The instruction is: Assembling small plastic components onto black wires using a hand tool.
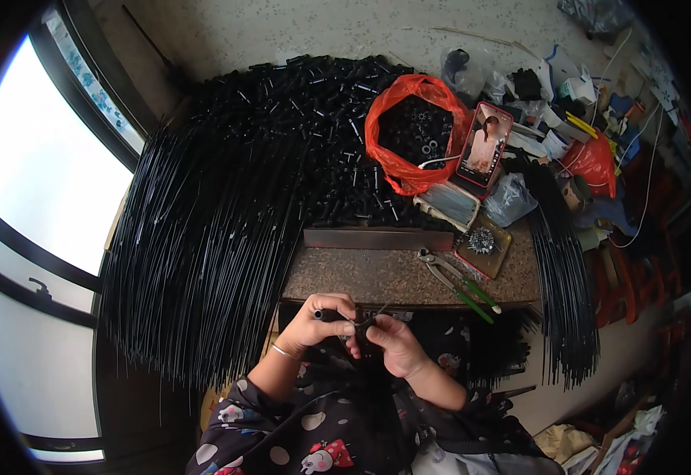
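Both hands are kept close together at the counter edge: a small black tube (331, 315) is pinched by the left hand (319, 319), its other end gripped by the right hand (388, 342). Green-handled pliers (456, 283) are parked just beyond, to the right.

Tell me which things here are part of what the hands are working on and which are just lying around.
In use:
left hand and right hand, both gripping a small black piece
black rods
black tubes
red bag of small parts

Lying about:
pliers
phone
face mask
clutter on the right
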Motion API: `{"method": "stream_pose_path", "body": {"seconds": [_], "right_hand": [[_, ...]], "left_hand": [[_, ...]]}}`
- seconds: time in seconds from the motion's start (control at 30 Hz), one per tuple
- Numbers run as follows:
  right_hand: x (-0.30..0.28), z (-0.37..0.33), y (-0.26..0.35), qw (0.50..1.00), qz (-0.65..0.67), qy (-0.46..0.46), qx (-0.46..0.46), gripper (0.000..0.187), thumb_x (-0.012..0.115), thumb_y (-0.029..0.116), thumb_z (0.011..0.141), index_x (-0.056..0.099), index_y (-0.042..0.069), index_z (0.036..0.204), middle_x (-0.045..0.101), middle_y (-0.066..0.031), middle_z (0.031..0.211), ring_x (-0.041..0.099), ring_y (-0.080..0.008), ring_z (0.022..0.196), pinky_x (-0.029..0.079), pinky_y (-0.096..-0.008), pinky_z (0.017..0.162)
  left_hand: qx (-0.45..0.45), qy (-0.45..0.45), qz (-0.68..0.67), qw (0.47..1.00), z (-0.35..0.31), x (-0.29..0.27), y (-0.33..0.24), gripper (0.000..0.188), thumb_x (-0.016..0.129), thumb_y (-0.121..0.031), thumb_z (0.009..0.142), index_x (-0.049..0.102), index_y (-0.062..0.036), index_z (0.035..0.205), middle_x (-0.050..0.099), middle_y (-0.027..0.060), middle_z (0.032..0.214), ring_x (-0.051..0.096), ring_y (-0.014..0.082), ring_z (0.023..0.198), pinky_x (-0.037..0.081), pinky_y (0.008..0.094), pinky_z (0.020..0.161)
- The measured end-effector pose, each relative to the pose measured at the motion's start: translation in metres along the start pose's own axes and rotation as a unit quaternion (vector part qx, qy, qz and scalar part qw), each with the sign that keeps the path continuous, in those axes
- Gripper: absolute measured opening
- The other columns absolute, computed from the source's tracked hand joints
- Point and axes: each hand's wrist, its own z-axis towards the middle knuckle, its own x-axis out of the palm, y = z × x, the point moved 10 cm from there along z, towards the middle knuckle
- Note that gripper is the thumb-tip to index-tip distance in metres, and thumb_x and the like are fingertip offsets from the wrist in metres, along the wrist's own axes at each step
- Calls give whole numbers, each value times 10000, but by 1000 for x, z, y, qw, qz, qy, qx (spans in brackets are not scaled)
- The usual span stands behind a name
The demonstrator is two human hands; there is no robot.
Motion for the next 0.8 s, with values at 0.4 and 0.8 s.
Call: {"method": "stream_pose_path", "body": {"seconds": [0.4, 0.8], "right_hand": [[-9, -5, 1, 999, -22, -28, -18, 188, 595, 171, 857, 565, 20, 964, 619, -89, 830, 597, -180, 764, 489, -311, 712], [-5, -19, 21, 988, -55, -111, -92, 125, 567, 150, 883, 498, 53, 846, 607, -68, 824, 591, -141, 727, 513, -285, 659]], "left_hand": [[95, 63, 246, 963, 7, 13, -35, 354, 649, -230, 798, 611, 4, 1061, 580, 107, 1117, 522, 229, 1072, 392, 356, 924], [24, 15, 136, 990, 22, 20, -36, 444, 655, -200, 818, 505, 21, 1173, 596, 71, 1032, 550, 121, 954, 445, 278, 845]]}}
